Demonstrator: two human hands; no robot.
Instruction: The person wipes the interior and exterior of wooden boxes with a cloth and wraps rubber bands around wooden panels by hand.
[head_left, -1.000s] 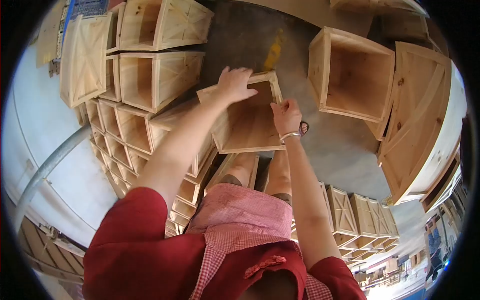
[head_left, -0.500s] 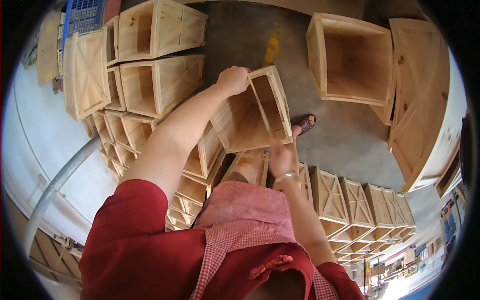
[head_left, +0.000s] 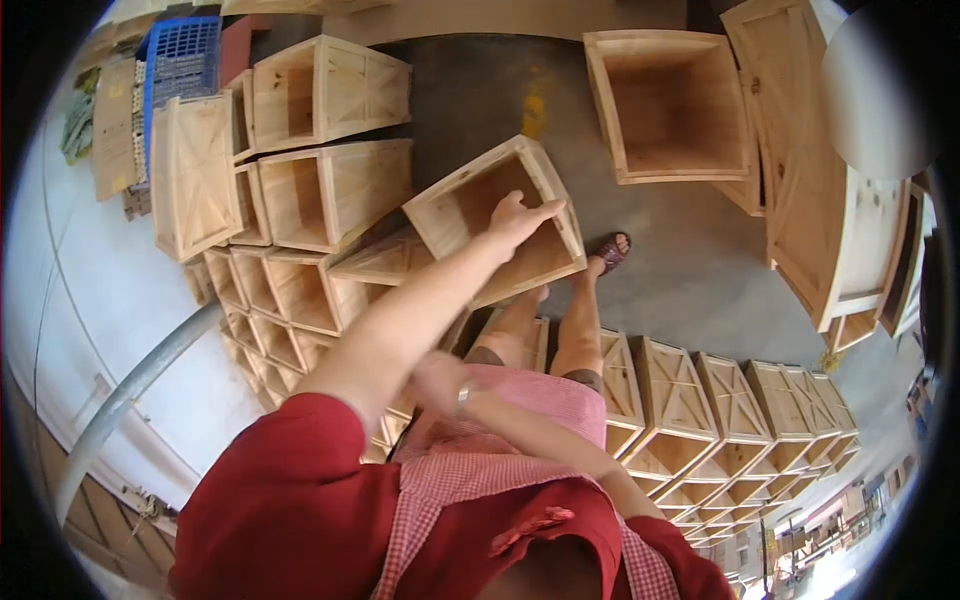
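A wooden box point(head_left: 455, 215) stands tilted in view just beyond my legs, its open side toward me. My left hand point(head_left: 523, 220) is over its opening, thumb and fingers apart, with the fingertips at the right rim; whether they touch it is hard to tell. My right hand point(head_left: 440, 385), with a bracelet at the wrist, is close to my body beneath my left forearm. Motion smears its fingers, and nothing can be made out in it.
Wooden boxes point(head_left: 340, 190) are stacked at the left, and more rows point(head_left: 680, 400) stand at the lower right. Another open box point(head_left: 680, 110) and large panelled pieces point(head_left: 800, 150) are at the upper right. A blue crate point(head_left: 182, 60) and curved metal pipe point(head_left: 135, 385) are at the left.
My left hand has moved from the box's upper left rim across its opening toward the right rim. My right hand has left the box and swung left, toward my body. The box has turned.
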